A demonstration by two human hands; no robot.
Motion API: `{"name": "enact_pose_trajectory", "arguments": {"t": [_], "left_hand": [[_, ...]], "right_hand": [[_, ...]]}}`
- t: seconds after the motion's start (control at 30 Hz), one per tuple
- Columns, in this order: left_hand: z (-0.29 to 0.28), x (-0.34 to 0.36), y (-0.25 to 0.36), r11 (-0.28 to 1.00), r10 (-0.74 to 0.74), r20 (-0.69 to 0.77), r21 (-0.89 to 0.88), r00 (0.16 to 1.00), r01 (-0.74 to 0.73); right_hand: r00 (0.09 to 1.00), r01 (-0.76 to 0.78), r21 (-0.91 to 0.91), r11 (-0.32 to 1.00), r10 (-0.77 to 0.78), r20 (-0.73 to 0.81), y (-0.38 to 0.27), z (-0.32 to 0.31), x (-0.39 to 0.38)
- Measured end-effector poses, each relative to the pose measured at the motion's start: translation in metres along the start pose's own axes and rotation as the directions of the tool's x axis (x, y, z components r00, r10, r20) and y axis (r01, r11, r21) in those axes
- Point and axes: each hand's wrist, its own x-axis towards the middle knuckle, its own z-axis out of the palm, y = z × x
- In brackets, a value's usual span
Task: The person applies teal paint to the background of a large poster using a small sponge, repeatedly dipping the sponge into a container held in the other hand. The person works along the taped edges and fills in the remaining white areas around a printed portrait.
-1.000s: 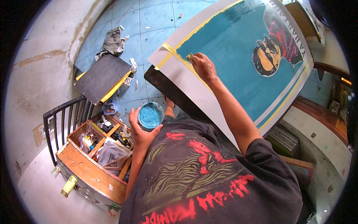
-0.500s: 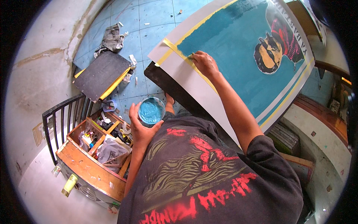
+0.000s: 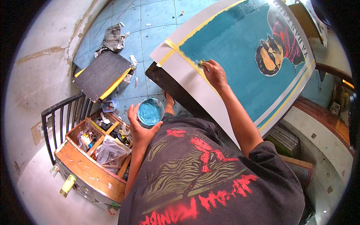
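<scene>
My left hand (image 3: 141, 127) is wrapped round a clear round tub (image 3: 162, 112) of thick blue paint (image 3: 151, 111), held in front of my shirt. With its fingers pinched together, my right hand (image 3: 215, 74) grips a small yellowish sponge-like piece (image 3: 201, 63); its exact kind is hard to make out. The piece touches the teal painted area of a large white sheet (image 3: 180, 71), close to the yellow masking tape (image 3: 191, 64) along its edge. A painted portrait (image 3: 269, 56) in black, tan and red lies farther right on the sheet.
A dark table (image 3: 165, 83) carries the sheet. On the left stand a black board (image 3: 103, 73), a black metal railing (image 3: 63, 116) and a wooden cabinet (image 3: 88, 165) with cluttered compartments. A grey cloth (image 3: 112, 37) lies on the blue tiled floor (image 3: 157, 17).
My right hand has moved right and slightly nearer along the taped edge, with the yellowish piece in it. My left hand and the tub have shifted very slightly.
</scene>
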Motion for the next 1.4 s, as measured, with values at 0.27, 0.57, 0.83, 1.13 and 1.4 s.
{"name": "enact_pose_trajectory", "arguments": {"t": [0.27, 0.57, 0.83, 1.13, 1.4], "left_hand": [[0.0, -0.006, -0.002, 1.0, -0.01, -0.017, -0.022, 1.0, 0.009], [0.0, -0.011, -0.006, 1.0, 0.01, -0.017, -0.014, 1.0, -0.01], [-0.002, -0.014, -0.005, 1.0, -0.024, -0.017, -0.011, 1.0, 0.023], [-0.003, -0.017, -0.012, 0.998, -0.04, -0.047, -0.05, 0.998, 0.038], [-0.004, -0.018, -0.015, 1.0, -0.015, -0.047, -0.016, 0.999, 0.014]], "right_hand": [[0.996, 0.066, 0.046, 0.997, -0.064, -0.063, -0.013, -0.006, 0.013], [0.997, 0.077, 0.011, 0.997, -0.076, -0.032, -0.007, 0.007, 0.029], [0.998, 0.056, 0.012, 0.998, -0.055, -0.023, -0.009, 0.011, 0.051], [0.998, 0.012, -0.04, 0.999, -0.01, 0.058, -0.005, 0.001, 0.057], [0.989, 0.008, -0.063, 0.998, 0.001, 0.146, -0.019, 0.01, 0.063]]}}
